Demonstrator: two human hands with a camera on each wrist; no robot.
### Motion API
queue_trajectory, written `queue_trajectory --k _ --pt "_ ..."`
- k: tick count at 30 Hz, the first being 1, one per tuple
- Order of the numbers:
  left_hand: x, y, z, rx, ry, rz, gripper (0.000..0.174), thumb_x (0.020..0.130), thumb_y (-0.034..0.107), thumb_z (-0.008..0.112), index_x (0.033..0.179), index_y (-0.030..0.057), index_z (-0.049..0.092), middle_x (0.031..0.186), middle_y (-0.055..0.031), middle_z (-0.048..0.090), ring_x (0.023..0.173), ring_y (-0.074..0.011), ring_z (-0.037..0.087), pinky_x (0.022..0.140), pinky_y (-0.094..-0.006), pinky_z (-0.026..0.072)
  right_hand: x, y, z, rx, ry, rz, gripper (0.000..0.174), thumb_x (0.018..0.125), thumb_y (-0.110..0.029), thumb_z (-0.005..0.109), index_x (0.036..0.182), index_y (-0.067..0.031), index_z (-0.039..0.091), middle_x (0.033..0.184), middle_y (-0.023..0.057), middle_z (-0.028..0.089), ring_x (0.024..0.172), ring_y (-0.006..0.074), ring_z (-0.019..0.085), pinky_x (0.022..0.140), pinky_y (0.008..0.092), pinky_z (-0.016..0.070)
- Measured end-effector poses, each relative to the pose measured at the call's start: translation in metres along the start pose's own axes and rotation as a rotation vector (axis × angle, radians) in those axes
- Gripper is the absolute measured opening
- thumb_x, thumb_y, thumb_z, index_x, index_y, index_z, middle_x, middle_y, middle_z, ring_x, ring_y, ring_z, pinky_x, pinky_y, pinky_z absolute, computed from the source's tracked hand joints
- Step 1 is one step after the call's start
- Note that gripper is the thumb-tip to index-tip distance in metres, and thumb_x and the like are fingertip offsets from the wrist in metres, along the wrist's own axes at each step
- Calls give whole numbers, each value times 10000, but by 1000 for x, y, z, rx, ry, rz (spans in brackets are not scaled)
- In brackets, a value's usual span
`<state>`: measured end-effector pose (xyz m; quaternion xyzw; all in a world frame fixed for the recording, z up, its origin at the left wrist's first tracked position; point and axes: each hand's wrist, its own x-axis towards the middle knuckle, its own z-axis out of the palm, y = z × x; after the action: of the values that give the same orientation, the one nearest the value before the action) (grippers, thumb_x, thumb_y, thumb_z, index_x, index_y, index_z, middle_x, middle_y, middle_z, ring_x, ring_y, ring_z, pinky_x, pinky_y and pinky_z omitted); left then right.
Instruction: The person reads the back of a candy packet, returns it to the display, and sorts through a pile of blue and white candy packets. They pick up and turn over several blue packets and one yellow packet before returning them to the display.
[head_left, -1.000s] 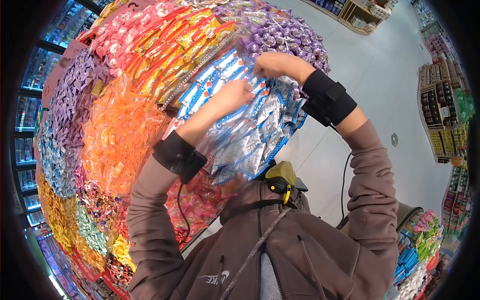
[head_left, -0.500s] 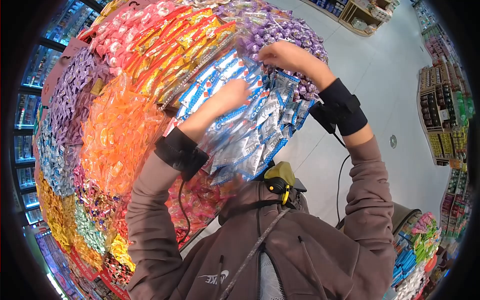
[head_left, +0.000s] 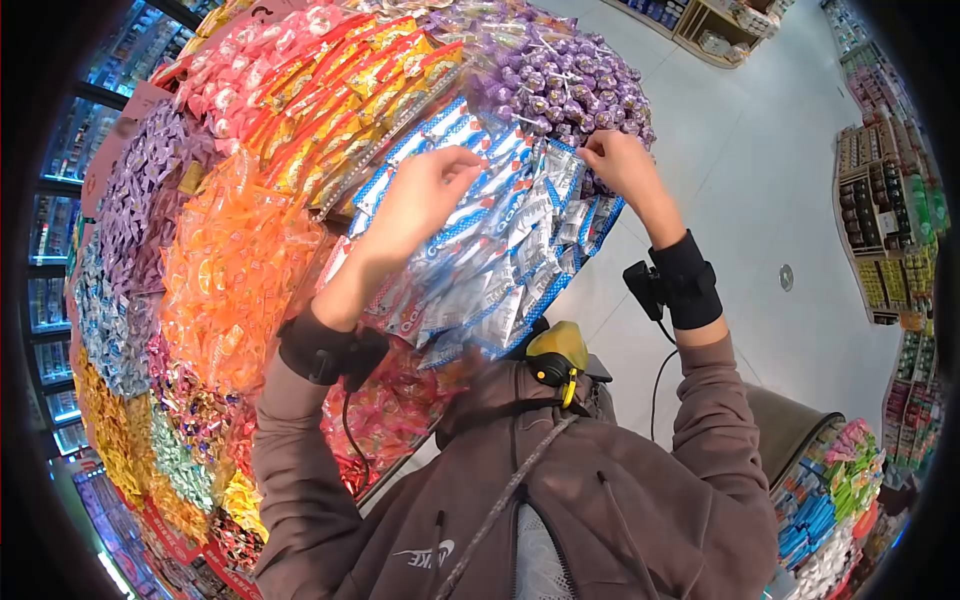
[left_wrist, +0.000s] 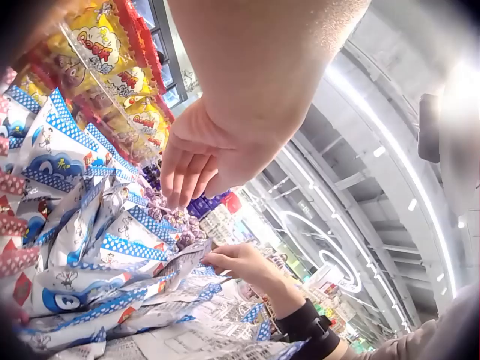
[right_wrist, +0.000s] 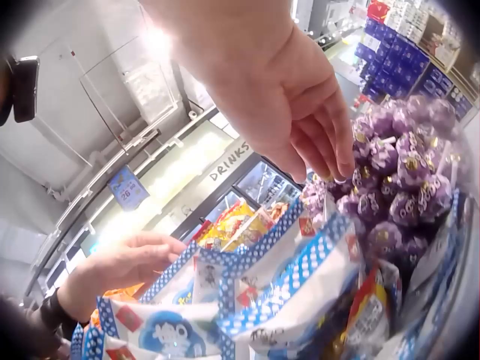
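My left hand (head_left: 425, 195) hovers over the left side of a heap of white-and-blue candy packets (head_left: 490, 245). Its fingers hang loosely bent in the left wrist view, with nothing between them. On the heap's far right side, my right hand (head_left: 622, 165) has its fingertips at the raised end of one silvery-backed candy packet (left_wrist: 187, 259) and appears to pinch it. The right wrist view shows those fingers (right_wrist: 322, 135) just above the dotted packet tops (right_wrist: 300, 262). Purple-wrapped lollipops (right_wrist: 409, 169) lie right beside this hand.
A clear divider (head_left: 385, 140) separates the heap from yellow-and-red snack bags (head_left: 360, 110). Orange packets (head_left: 225, 280) and purple sweets (head_left: 150, 190) fill the display leftward. Grey floor (head_left: 720, 200) runs along the right, with shelves (head_left: 870, 200) beyond. A drum-shaped bin (head_left: 790, 430) stands behind on the right.
My right hand has come up off the middle of the heap and moved right, down to its right side. My left hand has drawn back slightly to the left.
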<state>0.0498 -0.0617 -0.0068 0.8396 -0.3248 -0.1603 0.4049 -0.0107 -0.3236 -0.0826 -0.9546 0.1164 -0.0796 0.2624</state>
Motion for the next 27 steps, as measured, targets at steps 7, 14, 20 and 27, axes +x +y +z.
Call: queue_trajectory --k 7,14,20,27 --pt "-25 7 7 -160 60 -15 228 847 137 570 1019 -11 595 933 -86 639 865 -127 589 787 -255 449 -7 -15 -9 27 109 43 185 754 -192 591 778 -9 605 723 184 614 708 362 595 645 423 466" --pt "-31 37 5 58 193 212 329 803 158 633 1087 5 568 1041 -120 607 966 -210 583 829 -296 441 -20 -76 -62 507 281 5 180 801 -167 548 759 7 529 611 119 599 590 218 629 539 296 463" --pt "-21 40 25 152 314 417 563 737 187 697 1215 19 452 1184 -172 512 1090 -307 499 906 -359 400 -23 -109 -49 925 125 7 184 822 -154 521 726 -2 487 625 68 601 594 147 637 500 236 452" --pt "-28 28 20 1 294 204 367 818 82 608 1159 -10 512 1048 -134 606 925 -205 603 801 -295 476 -32 -124 -37 981 42 -31 221 843 -193 553 744 -1 507 651 60 581 615 108 585 539 243 451"
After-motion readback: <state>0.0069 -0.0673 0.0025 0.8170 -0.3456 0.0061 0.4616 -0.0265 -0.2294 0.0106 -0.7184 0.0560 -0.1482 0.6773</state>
